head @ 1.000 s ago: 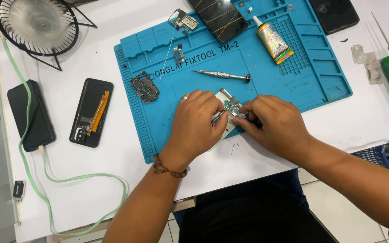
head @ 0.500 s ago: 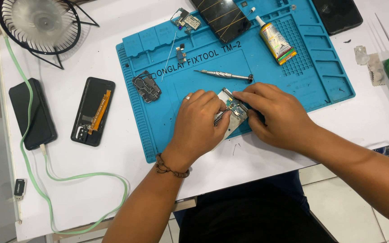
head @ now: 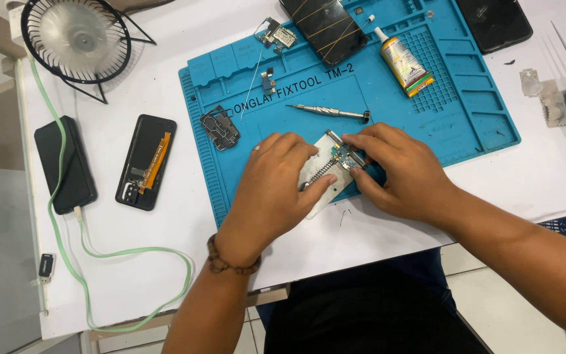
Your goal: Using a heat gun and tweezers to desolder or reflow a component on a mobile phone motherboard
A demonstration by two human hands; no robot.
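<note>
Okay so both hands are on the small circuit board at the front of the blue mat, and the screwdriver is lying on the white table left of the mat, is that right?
Not quite. Both hands, left hand and right hand, are on the small circuit board at the front of the blue mat. But the screwdriver lies on the mat itself, just behind the hands, not on the white table. The head view shows it.

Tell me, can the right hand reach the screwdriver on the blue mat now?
Probably yes: the screwdriver lies bare on the blue mat just beyond the right hand, nothing between. But that hand's fingers are busy on the small part.
</note>
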